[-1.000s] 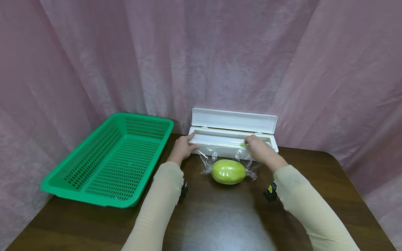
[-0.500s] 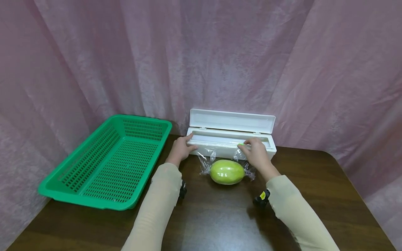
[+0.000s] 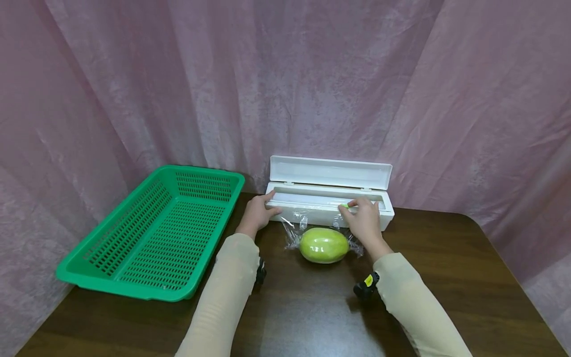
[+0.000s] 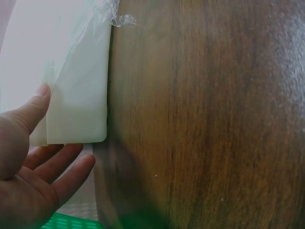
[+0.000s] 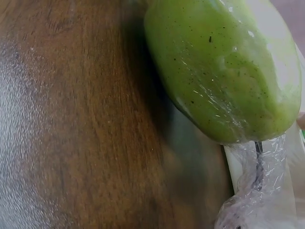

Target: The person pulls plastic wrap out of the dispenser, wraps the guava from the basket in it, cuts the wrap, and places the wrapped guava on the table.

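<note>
A white cling film dispenser box [image 3: 294, 214] stands with its lid [image 3: 330, 170] raised and a roll of film inside. My left hand [image 3: 256, 213] grips its left end; in the left wrist view the thumb presses the front face and the other fingers are at the end. With thumb and forefinger, my right hand [image 3: 365, 220] pinches a small green slide cutter [image 3: 345, 206] on the box's front rail. An oval green fruit [image 3: 324, 245], wrapped in clear cling film [image 5: 252, 171], lies in front of the box. Film stretches from the fruit up to the box. The right wrist view hides the fingers.
A green plastic basket [image 3: 178, 243] with slotted walls stands to the left on the dark wooden table [image 3: 312, 317]. A pink curtain [image 3: 285, 89] hangs close behind the box and basket.
My right wrist and forearm have swung left and toward me, and the thumb now shows on the near side of the slide cutter. My left hand, the box and the fruit stay put.
</note>
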The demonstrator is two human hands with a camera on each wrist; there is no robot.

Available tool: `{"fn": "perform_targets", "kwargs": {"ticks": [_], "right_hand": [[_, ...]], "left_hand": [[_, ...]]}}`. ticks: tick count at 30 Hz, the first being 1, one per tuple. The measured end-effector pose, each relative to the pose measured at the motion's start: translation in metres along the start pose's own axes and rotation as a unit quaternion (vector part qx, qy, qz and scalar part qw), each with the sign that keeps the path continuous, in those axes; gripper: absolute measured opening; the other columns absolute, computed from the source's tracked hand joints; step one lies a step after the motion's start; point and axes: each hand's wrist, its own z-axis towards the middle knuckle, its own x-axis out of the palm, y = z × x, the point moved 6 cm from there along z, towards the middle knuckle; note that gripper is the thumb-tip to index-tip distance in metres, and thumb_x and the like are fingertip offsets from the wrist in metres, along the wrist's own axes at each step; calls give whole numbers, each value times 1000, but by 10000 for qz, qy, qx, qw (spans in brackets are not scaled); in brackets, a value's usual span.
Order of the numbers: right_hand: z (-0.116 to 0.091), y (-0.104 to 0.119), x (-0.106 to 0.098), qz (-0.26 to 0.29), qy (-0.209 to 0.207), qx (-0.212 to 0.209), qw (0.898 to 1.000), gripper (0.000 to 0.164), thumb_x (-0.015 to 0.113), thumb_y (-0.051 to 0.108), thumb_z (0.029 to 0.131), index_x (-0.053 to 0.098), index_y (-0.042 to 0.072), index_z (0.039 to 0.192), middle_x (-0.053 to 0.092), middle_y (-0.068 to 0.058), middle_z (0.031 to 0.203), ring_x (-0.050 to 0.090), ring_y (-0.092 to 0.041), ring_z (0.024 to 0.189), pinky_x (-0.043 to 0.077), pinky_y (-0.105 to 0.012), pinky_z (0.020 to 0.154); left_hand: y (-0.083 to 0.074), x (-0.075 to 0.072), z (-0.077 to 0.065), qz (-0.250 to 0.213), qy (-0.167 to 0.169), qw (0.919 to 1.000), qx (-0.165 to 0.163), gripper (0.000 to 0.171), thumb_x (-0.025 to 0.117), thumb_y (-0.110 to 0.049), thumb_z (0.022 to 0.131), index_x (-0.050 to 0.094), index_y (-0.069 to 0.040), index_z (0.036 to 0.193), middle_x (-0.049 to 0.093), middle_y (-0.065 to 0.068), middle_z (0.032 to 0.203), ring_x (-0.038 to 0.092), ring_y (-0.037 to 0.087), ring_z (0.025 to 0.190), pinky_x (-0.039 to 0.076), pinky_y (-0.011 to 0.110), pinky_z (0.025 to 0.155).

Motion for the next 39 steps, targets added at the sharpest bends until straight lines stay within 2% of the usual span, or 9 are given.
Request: {"fn": "perform_targets", "kwargs": {"ticks": [3,5,9,15,17,19,22,24,39], "right_hand": [[0,-1,-1,31,-11,35,10000,38,64,35,89,63,-1,99,63,-20,103,57,-39,107,11,-55,116],[0,-2,-1,45,-27,64,10000,38,65,35,89,64,-2,99,63,-20,104,57,-38,104,22,-52,114],[-1,-4,-2,176,5,152,9997,39,65,34,89,64,-2,101,63,-20,105,56,-37,102,41,-48,96],[-3,-7,-2,334,130,228,9991,39,63,33,90,62,-3,105,60,-21,108,58,-36,98,47,-48,85],[-3,-8,-2,294,102,193,9993,39,63,33,90,63,-3,104,60,-21,108,57,-37,99,46,-48,87],[-2,-8,-3,222,32,111,9997,38,64,33,89,63,-3,102,62,-21,107,57,-38,104,38,-51,100],[-1,-10,-5,110,-49,30,9999,37,65,34,89,64,-2,99,64,-21,106,56,-38,110,17,-56,114],[-1,-10,-6,82,-39,15,10000,37,65,34,88,64,-1,100,65,-20,106,55,-37,114,2,-60,115],[-1,-13,-6,192,-92,79,9997,37,66,32,87,64,-3,99,65,-23,106,56,-40,110,11,-56,115]], "left_hand": [[0,0,0,15,-20,10000,-8,66,66,-29,88,36,-26,146,37,6,151,29,25,141,36,43,109],[0,-1,0,15,-16,10000,-11,66,66,-29,88,36,-26,146,36,6,151,29,26,141,35,43,109],[0,-1,1,47,-29,10000,-4,66,66,-30,88,36,-27,146,36,6,151,29,26,141,35,44,110],[1,-1,1,32,-38,10000,-11,66,66,-30,87,36,-27,146,36,5,151,28,25,142,35,44,109],[1,-1,2,61,-52,10000,10,66,67,-30,87,36,-27,146,37,5,151,29,25,141,35,43,110],[0,0,1,74,-46,10000,21,66,67,-30,87,37,-26,145,37,6,151,29,25,141,35,43,110],[0,0,0,68,-36,10000,38,66,67,-30,87,37,-25,145,38,6,150,29,25,141,35,43,110],[-1,0,-1,22,-9,10000,20,66,67,-30,87,37,-25,146,37,6,151,29,26,141,35,43,109],[-1,-1,-1,95,-63,9999,73,67,68,-30,86,37,-24,146,37,5,151,29,25,141,33,42,111]]}}
